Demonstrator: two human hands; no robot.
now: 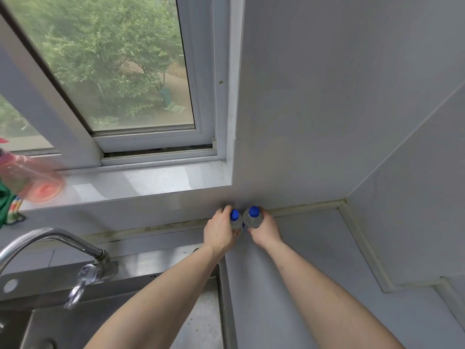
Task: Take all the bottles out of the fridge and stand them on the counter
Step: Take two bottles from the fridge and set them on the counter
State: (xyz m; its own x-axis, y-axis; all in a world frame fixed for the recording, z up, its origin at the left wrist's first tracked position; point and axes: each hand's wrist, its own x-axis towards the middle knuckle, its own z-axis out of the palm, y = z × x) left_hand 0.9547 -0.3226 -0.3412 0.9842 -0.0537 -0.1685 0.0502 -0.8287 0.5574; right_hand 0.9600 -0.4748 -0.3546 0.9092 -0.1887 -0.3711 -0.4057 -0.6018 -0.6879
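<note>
Nearest me, at the lower left, I see the stainless sink with its one curved chrome faucet; two bare forearms reach away from me, the left one over the sink's right rim, the right one over the grey counter; I count two clear plastic bottles, each with a blue cap, upright and just beside each other at the counter's back edge, close to the wall; my left hand wraps the left bottle, fingers curled round its far side and the thumb toward me; my right hand grips the right bottle the same way, mirrored; whether the bases touch the counter I cannot tell, as the hands cover them; the right bottle shows a sliver of blue and white label, its writing too small to read; beyond, on the window sill at its left end, one pink transparent container is blurred; behind it stands the sliding window, with green trees outside.
</note>
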